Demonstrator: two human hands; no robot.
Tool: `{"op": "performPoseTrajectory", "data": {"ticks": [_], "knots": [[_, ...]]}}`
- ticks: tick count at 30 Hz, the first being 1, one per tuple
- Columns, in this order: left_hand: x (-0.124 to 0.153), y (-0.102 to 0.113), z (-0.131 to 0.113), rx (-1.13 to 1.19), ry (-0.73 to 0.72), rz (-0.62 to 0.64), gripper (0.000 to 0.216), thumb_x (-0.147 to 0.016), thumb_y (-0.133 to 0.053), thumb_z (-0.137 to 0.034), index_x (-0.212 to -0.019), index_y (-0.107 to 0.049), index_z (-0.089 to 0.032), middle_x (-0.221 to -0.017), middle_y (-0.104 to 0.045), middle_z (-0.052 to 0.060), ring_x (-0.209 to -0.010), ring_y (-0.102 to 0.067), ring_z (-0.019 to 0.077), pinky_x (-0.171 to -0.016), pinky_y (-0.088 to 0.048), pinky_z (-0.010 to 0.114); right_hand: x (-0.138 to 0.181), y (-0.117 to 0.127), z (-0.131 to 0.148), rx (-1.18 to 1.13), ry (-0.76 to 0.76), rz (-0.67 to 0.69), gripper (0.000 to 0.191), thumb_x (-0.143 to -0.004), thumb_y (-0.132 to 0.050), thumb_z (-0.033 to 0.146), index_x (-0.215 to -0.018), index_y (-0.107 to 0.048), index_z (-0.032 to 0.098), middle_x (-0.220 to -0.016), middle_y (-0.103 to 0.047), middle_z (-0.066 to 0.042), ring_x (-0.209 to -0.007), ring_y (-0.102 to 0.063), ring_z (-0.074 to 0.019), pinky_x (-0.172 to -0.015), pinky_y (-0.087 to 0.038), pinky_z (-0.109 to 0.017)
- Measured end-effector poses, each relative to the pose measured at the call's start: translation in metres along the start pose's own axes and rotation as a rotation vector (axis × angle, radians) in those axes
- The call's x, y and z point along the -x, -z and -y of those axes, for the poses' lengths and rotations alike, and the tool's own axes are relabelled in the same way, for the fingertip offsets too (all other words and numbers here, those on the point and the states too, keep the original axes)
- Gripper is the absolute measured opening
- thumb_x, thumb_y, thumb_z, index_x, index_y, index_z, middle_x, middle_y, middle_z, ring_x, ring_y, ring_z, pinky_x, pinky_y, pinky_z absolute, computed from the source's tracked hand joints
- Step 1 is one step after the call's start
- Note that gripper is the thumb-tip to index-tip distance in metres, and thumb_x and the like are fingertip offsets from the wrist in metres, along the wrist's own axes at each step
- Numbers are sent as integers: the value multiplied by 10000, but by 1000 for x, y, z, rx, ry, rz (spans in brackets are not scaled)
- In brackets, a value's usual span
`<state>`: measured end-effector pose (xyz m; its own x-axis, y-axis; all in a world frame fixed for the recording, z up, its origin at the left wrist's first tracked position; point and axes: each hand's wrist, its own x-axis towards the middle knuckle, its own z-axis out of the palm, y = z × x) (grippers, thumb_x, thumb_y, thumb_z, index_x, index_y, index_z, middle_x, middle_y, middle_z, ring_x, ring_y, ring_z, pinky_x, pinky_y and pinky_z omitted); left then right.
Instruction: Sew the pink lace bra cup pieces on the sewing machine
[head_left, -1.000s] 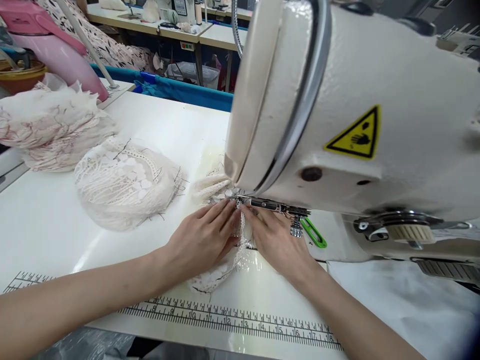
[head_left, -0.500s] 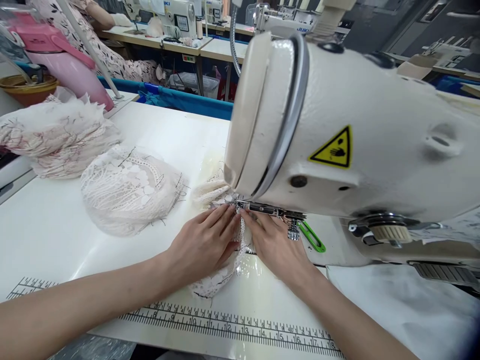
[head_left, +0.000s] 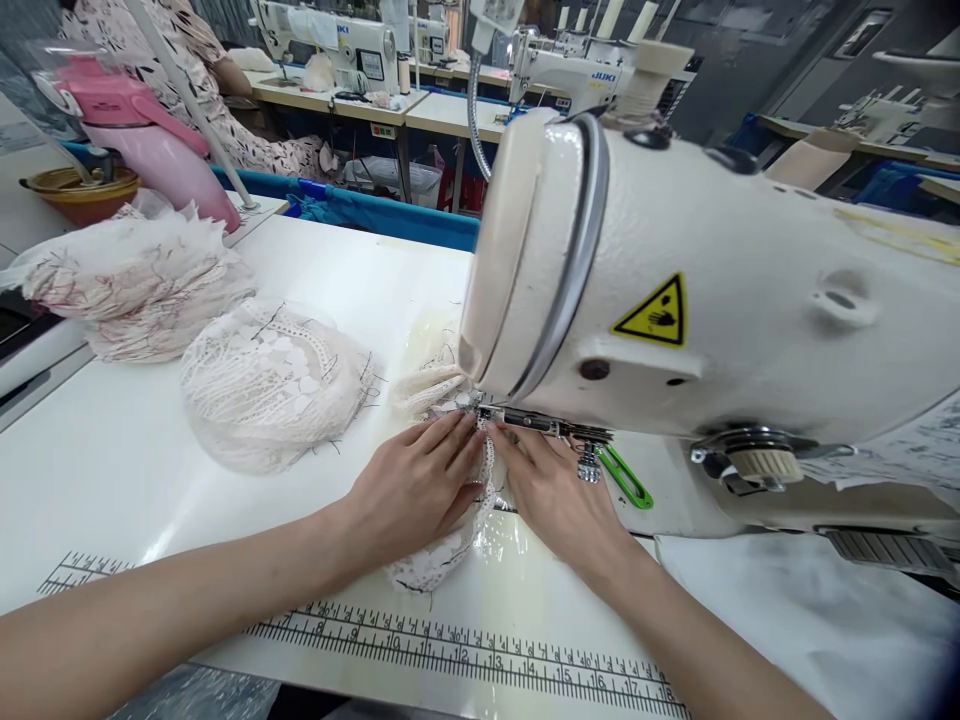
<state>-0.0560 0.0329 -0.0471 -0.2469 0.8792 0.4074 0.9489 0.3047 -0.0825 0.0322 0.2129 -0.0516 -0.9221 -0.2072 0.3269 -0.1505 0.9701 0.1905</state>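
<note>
My left hand (head_left: 409, 485) lies flat, fingers stretched out, pressing a small piece of white lace (head_left: 439, 555) onto the white table. My right hand (head_left: 551, 490) rests flat on the same lace just to the right, fingertips at the presser foot (head_left: 517, 418) of a cream sewing machine (head_left: 712, 300). Both sets of fingertips meet by the needle, which the machine head hides. More lace (head_left: 427, 385) comes out behind the foot.
A heap of white lace pieces (head_left: 266, 385) lies left of my hands, a second pile (head_left: 131, 280) farther left. Green thread snips (head_left: 626, 475) lie under the machine arm. A printed ruler (head_left: 465, 655) runs along the table's front edge. A pink jug (head_left: 150, 140) and another person's workstation stand behind.
My head has lifted, so more of the room behind shows. Both hands stay flat on the lace at the presser foot, hardly moved.
</note>
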Motion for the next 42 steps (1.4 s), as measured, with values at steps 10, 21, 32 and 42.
{"op": "performPoseTrajectory", "data": {"ticks": [10, 21, 32, 42], "knots": [[-3, 11, 0, 0, -19, -26, 336, -999, -429, -292, -1190, -599, -74, -1220, -633, 134, -1130, -603, 261, -908, -530, 393, -2, 13, -5, -179, 82, -140, 337, -865, -418, 2, -1046, -635, 185, -1083, -694, -29, -849, -621, -145, -642, -393, -283], [47, 62, -8, -40, -488, 84, 164, -918, -521, -166, -997, -661, -134, -1120, -641, 81, -1012, -603, 235, -594, -502, 308, -1, 17, -11, -343, 256, -201, 315, -793, -392, -32, -854, -626, 170, -840, -687, 7, -776, -586, -112, -598, -315, -267], [24, 80, 6, 440, 347, 250, 170, -991, -412, -273, -1103, -517, -201, -893, -654, 18, -681, -636, 149, -536, -442, 231, -2, 18, -11, -483, 189, -101, 158, -848, -473, 138, -957, -586, 153, -846, -648, -42, -852, -569, -175, -636, -326, -279], [0, 23, 7, 221, -141, -17, 183, -884, -446, -33, -779, -535, -153, -713, -554, 10, -627, -490, 155, -600, -354, 280, 0, 13, -20, -535, 260, -153, 140, -918, -548, 283, -999, -610, 187, -1047, -666, -50, -997, -580, -185, -713, -422, -293]]}}
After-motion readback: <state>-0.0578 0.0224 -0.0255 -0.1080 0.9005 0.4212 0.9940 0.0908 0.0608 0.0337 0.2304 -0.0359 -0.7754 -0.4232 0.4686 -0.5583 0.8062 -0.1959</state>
